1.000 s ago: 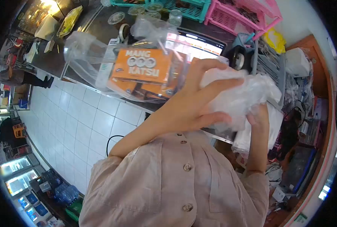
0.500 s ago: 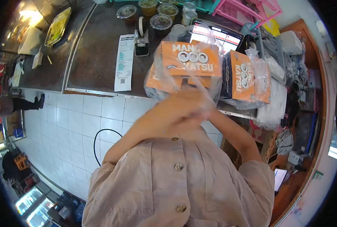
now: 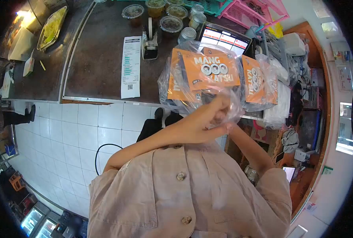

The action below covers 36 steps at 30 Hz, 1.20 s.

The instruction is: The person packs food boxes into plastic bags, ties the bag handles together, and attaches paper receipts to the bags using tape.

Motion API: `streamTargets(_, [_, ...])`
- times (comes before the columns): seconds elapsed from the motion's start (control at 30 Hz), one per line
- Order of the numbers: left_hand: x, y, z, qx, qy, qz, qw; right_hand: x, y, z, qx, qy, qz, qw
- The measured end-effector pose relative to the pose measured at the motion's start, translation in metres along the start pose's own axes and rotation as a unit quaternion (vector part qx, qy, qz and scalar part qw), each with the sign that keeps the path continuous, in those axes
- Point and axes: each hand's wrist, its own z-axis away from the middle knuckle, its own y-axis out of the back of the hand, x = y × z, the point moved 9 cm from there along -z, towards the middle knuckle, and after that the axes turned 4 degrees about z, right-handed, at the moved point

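A clear plastic bag (image 3: 164, 85) holds orange boxes (image 3: 214, 70) at the counter's front edge, its gathered top pulled toward me. My left hand (image 3: 213, 121) reaches across from the left, fingers curled round the gathered plastic. Close against it on the right is my right hand (image 3: 229, 127), partly hidden behind the left one and the film, closed on the same plastic. To the right stands a second bagged orange box (image 3: 255, 82), touched by neither hand.
Behind the bag are a lit tablet (image 3: 225, 39), cans (image 3: 187, 35) and lidded cups (image 3: 171, 23). A tape dispenser (image 3: 149, 47) and a long receipt (image 3: 131, 67) lie to the left. A pink basket (image 3: 259, 10) is at the back right.
Both hands have moved slightly right with the gathered plastic. The front orange box shows tilted and further right. The view has shifted, and dark-clad legs now show below the counter.
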Motion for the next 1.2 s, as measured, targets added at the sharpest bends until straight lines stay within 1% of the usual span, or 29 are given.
streamTargets(0.07, [0.011,0.011,0.0,0.055,-0.005,0.14,0.989,-0.004,0.003,-0.002,-0.007,0.012,0.005,1.0])
streamTargets(0.17, [0.045,0.029,-0.01,0.034,-0.072,0.143,0.986,-0.005,0.02,-0.004,-0.023,0.043,0.026,0.998])
streamTargets(0.23, [0.067,0.054,-0.017,0.114,-0.116,0.081,0.983,0.011,0.042,-0.026,-0.021,0.054,0.063,0.996])
streamTargets(0.27, [0.077,0.063,-0.026,0.105,-0.157,0.061,0.98,0.035,0.057,-0.049,-0.019,0.028,0.069,0.997])
streamTargets(0.33, [0.097,0.07,-0.035,0.086,-0.254,0.036,0.963,0.087,0.085,-0.091,-0.021,-0.058,0.06,0.996])
streamTargets(0.37, [0.105,0.071,-0.031,0.102,-0.291,0.008,0.951,0.073,0.126,-0.081,0.126,0.033,0.11,0.985])
streamTargets(0.4, [0.114,0.071,-0.021,0.12,-0.328,-0.02,0.937,0.113,0.123,-0.093,0.063,0.038,0.257,0.964])
streamTargets(0.43, [0.122,0.072,-0.01,0.137,-0.362,-0.049,0.921,0.121,0.138,-0.086,-0.008,0.0,0.331,0.944])
streamTargets(0.47, [0.124,0.078,0.0,0.169,-0.359,-0.083,0.914,0.117,0.162,-0.071,0.053,0.001,0.375,0.925])
streamTargets(0.53, [0.125,0.085,0.019,0.225,-0.349,-0.116,0.902,0.081,0.212,-0.051,0.062,-0.081,0.496,0.862])
streamTargets(0.57, [0.126,0.085,0.025,0.248,-0.341,-0.115,0.899,0.058,0.225,-0.041,0.127,0.042,0.489,0.862])
streamTargets(0.6, [0.128,0.089,0.028,0.272,-0.335,-0.115,0.895,0.036,0.239,-0.026,0.192,0.165,0.473,0.844])
streamTargets(0.67, [0.136,0.089,0.026,0.29,-0.292,-0.25,0.877,0.026,0.244,-0.017,0.017,0.188,0.515,0.836])
streamTargets(0.7, [0.143,0.086,0.022,0.293,-0.269,-0.318,0.861,0.017,0.239,-0.005,-0.067,0.197,0.53,0.822])
streamTargets(0.73, [0.143,0.089,0.007,0.3,-0.177,-0.303,0.887,-0.014,0.234,0.005,-0.051,0.179,0.549,0.815])
streamTargets(0.8, [0.144,0.063,-0.03,0.189,-0.18,-0.455,0.852,-0.075,0.225,0.005,-0.083,0.246,0.493,0.83])
streamTargets(0.83, [0.138,0.047,-0.039,0.166,-0.174,-0.477,0.846,-0.095,0.222,0.01,-0.131,0.324,0.409,0.843])
streamTargets(0.87, [0.133,0.032,-0.048,0.142,-0.168,-0.498,0.839,-0.093,0.233,0.004,-0.067,0.301,0.39,0.868])
streamTargets(0.9, [0.129,0.022,-0.05,0.154,-0.161,-0.471,0.854,-0.086,0.244,-0.002,-0.002,0.276,0.371,0.887])
streamTargets(0.93, [0.135,0.025,-0.049,0.149,-0.166,-0.524,0.822,-0.077,0.253,-0.007,0.06,0.251,0.349,0.901])
streamTargets(0.97, [0.144,0.031,-0.046,0.143,-0.17,-0.574,0.788,-0.059,0.255,-0.014,0.072,0.201,0.248,0.945])
streamTargets(1.0, [0.147,0.033,-0.044,0.132,-0.171,-0.621,0.754,-0.038,0.25,-0.02,0.081,0.146,0.14,0.976])
streamTargets(1.03, [0.144,0.027,-0.044,0.113,-0.174,-0.61,0.765,-0.018,0.244,-0.023,0.089,0.087,0.029,0.992])
streamTargets(1.07, [0.142,0.021,-0.042,0.094,-0.176,-0.599,0.776,-0.009,0.241,-0.023,0.101,0.072,-0.048,0.991])
streamTargets(1.1, [0.14,0.017,-0.042,0.077,-0.182,-0.59,0.783,-0.003,0.258,-0.011,0.233,0.106,0.024,0.966])
streamTargets(1.13, [0.139,0.034,-0.03,0.093,-0.205,-0.634,0.74,0.007,0.27,0.01,0.36,0.138,0.094,0.918])
streamTargets(1.17, [0.142,0.068,-0.005,0.17,-0.225,-0.584,0.761,0.026,0.27,0.029,0.459,0.105,0.004,0.882])
streamTargets(1.2, [0.138,0.103,0.022,0.245,-0.244,-0.528,0.776,0.047,0.264,0.05,0.554,0.089,-0.092,0.823])
